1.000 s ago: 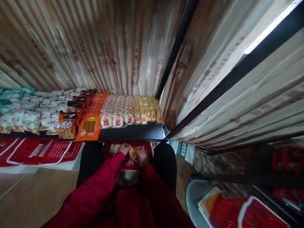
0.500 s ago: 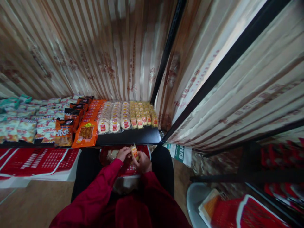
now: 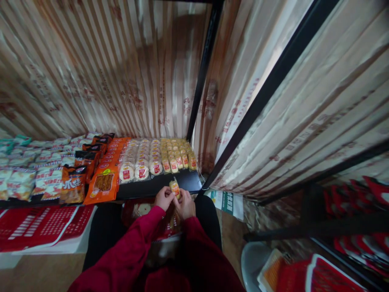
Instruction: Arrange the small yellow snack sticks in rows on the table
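Note:
My left hand and my right hand are together just in front of the black shelf edge. Both pinch a small yellow snack packet held upright between them. Under my hands a red basket rests on my lap, with round packets showing inside it. On the shelf just beyond stand rows of the same yellow packets and rows of round white cakes.
Orange snack packs, dark bags and pale bags fill the shelf to the left. Flat red baskets lie below. A black upright post stands behind; striped film covers the walls. A grey stool with red baskets sits lower right.
My hands have lifted the yellow packet out of the red basket up toward the shelf edge. The view has tilted so the shelf sits lower in the picture.

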Demonstrator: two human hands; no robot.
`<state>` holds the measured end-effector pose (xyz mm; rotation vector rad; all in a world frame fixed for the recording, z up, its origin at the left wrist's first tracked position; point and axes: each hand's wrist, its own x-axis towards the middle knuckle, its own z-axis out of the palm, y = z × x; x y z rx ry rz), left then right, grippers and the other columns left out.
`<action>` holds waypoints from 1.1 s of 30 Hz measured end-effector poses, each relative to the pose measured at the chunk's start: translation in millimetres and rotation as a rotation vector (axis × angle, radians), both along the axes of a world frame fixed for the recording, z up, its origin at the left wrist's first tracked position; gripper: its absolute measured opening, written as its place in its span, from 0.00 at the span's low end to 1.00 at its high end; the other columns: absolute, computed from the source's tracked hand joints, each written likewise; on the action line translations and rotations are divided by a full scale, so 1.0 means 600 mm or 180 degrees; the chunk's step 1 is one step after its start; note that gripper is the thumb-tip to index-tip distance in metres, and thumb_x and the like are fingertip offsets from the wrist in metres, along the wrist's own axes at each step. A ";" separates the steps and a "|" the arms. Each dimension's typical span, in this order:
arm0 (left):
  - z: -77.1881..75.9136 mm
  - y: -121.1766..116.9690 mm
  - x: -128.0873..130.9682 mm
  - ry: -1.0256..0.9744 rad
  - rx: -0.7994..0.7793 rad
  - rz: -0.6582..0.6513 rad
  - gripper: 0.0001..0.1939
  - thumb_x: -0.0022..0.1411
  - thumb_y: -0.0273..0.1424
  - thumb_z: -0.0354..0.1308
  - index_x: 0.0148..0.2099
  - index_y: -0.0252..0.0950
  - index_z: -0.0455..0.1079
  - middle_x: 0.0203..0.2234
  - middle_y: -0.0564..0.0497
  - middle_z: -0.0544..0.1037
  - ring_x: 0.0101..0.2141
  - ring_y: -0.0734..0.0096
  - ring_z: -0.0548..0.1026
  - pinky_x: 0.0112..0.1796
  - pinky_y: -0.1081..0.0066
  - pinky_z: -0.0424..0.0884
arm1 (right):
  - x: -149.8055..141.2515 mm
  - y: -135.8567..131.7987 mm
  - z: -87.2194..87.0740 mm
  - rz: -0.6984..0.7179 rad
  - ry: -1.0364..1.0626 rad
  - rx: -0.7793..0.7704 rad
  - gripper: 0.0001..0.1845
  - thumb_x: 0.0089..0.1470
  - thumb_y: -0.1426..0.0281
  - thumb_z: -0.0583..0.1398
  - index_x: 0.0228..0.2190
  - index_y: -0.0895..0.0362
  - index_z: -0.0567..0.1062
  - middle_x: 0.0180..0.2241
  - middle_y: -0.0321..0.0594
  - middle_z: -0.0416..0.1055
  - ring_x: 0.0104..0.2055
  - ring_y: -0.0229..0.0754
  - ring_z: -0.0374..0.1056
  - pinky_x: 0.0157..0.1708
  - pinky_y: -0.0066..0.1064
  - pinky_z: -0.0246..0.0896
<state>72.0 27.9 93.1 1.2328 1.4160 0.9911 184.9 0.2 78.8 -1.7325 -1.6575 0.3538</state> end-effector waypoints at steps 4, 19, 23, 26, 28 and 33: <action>0.013 0.024 0.023 0.0394 0.0125 -0.0002 0.05 0.51 0.25 0.55 0.33 0.33 0.67 0.25 0.53 0.73 0.25 0.79 0.69 0.30 0.77 0.67 | 0.013 0.025 -0.001 -0.0082 0.0154 0.0118 0.19 0.53 0.61 0.53 0.44 0.58 0.69 0.36 0.42 0.67 0.27 0.36 0.66 0.28 0.28 0.62; 0.016 0.106 0.088 0.1484 0.0140 0.0067 0.10 0.55 0.27 0.53 0.41 0.33 0.70 0.36 0.46 0.75 0.37 0.71 0.72 0.40 0.73 0.66 | 0.036 0.087 -0.026 -0.0276 0.0576 0.0737 0.23 0.49 0.74 0.50 0.49 0.62 0.63 0.42 0.51 0.65 0.35 0.41 0.67 0.38 0.37 0.67; 0.027 0.118 0.101 0.1636 0.0111 0.0078 0.11 0.56 0.27 0.53 0.42 0.32 0.70 0.39 0.44 0.74 0.39 0.70 0.72 0.42 0.73 0.65 | 0.039 0.100 -0.026 -0.0306 0.0610 0.0786 0.21 0.47 0.75 0.50 0.45 0.62 0.64 0.40 0.51 0.65 0.38 0.44 0.66 0.38 0.39 0.68; 0.032 0.128 0.111 0.1694 0.0154 0.0072 0.12 0.57 0.27 0.52 0.43 0.32 0.69 0.39 0.44 0.74 0.40 0.70 0.71 0.43 0.74 0.64 | 0.044 0.113 -0.035 -0.0292 0.0669 0.0816 0.22 0.47 0.76 0.49 0.46 0.62 0.64 0.43 0.53 0.64 0.37 0.42 0.66 0.38 0.38 0.68; 0.033 0.136 0.117 0.1798 0.0140 0.0053 0.13 0.57 0.28 0.51 0.44 0.32 0.69 0.40 0.44 0.74 0.41 0.69 0.71 0.44 0.74 0.64 | 0.050 0.123 -0.046 -0.0234 0.0660 0.0797 0.24 0.47 0.77 0.49 0.48 0.63 0.64 0.46 0.55 0.62 0.38 0.42 0.67 0.39 0.37 0.68; 0.036 0.151 0.128 0.2040 0.0070 0.0032 0.15 0.59 0.30 0.50 0.47 0.33 0.68 0.41 0.44 0.74 0.43 0.68 0.71 0.43 0.74 0.64 | 0.067 0.145 -0.072 -0.0093 0.0529 0.0725 0.27 0.46 0.77 0.51 0.51 0.62 0.63 0.50 0.55 0.58 0.40 0.42 0.67 0.41 0.36 0.68</action>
